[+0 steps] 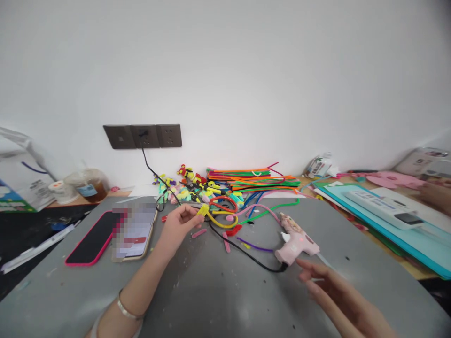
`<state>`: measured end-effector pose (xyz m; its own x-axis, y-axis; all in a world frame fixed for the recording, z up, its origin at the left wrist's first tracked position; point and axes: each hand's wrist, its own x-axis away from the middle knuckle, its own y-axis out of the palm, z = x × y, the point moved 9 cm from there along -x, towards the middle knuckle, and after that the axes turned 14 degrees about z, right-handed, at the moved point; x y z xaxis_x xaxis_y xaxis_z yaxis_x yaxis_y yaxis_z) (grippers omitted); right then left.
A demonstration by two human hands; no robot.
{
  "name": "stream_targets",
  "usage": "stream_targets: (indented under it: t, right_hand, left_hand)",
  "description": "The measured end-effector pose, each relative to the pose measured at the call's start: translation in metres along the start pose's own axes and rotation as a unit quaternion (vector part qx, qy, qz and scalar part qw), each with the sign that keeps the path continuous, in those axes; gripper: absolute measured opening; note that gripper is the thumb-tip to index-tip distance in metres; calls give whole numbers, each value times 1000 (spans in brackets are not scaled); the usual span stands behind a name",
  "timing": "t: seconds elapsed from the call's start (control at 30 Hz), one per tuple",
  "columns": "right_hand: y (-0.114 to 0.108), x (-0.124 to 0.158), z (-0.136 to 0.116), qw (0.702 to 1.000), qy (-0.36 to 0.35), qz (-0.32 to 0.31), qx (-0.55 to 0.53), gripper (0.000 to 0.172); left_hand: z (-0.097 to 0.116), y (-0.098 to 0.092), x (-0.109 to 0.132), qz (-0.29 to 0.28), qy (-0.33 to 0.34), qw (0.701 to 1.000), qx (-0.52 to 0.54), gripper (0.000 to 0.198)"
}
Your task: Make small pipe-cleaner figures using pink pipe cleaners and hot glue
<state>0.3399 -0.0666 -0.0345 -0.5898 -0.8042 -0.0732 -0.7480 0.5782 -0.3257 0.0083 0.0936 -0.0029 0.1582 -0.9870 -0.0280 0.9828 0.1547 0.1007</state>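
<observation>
My left hand (180,225) is closed in a pinch on a small yellow pipe cleaner piece (203,210), raised over the grey table mat. A yellow pipe cleaner loop (220,225) curves just beyond it; whether the two are joined I cannot tell. To the right lies a pink glue gun (296,241), its nozzle pointing away and a small red light on its body. Close to its handle, my right hand (334,288) is open with fingers stretched out, slightly blurred. Pink pipe cleaner pieces (199,233) and a purple one (255,246) lie between the hands.
Bundled pipe cleaners (260,178) and finished fuzzy figures (192,176) line the wall. A black cord (246,255) crosses the mat to the wall socket (144,136). Two phones (93,239) lie left, near a drink cup (91,185). Another person's hand (437,197) shows right, beyond blue folders (369,211).
</observation>
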Motion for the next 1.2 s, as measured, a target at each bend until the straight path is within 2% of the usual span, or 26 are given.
stream_targets:
  t: [0.1, 0.23, 0.37, 0.43, 0.53, 0.6, 0.7, 0.77, 0.87, 1.07, 1.2]
  right_hand:
    - [5, -18, -49, 994, -101, 22, 36, 50]
    - [8, -51, -115, 978, -191, 52, 65, 43]
    - [10, -91, -172, 953, -269, 94, 104, 38]
    - [38, -109, -186, 947, -300, 20, 112, 39]
    - [112, -120, -180, 900, -348, -185, 184, 39]
    - [159, -114, -157, 841, -355, -325, 247, 34]
    - [201, -104, -131, 800, -339, -412, 274, 22]
    - [216, -96, -121, 781, -334, -437, 296, 19]
    - [226, -87, -115, 760, -339, -439, 338, 20]
    - [230, -73, -120, 723, -382, -413, 401, 16]
    - [229, -67, -121, 707, -391, -427, 407, 14]
  left_hand:
    - [5, -1, 0, 7, 12, 1000, 18, 44]
    - [13, -6, 1, 20, 45, 998, 45, 42]
    - [10, 1, 3, -26, 49, 998, 37, 37]
    - [7, 4, 5, -47, 44, 998, 22, 36]
    - [4, 8, 6, -66, 37, 997, 4, 36]
    - [3, 10, 6, -74, 38, 997, -2, 35]
    - [1, 11, 6, -85, 43, 995, -13, 34]
    - [-1, 12, 5, -93, 45, 994, -19, 35]
    - [-4, 12, 5, -97, 51, 994, -26, 34]
    - [-1, 13, 7, -99, 62, 993, -29, 31]
    - [-1, 12, 7, -96, 64, 993, -30, 30]
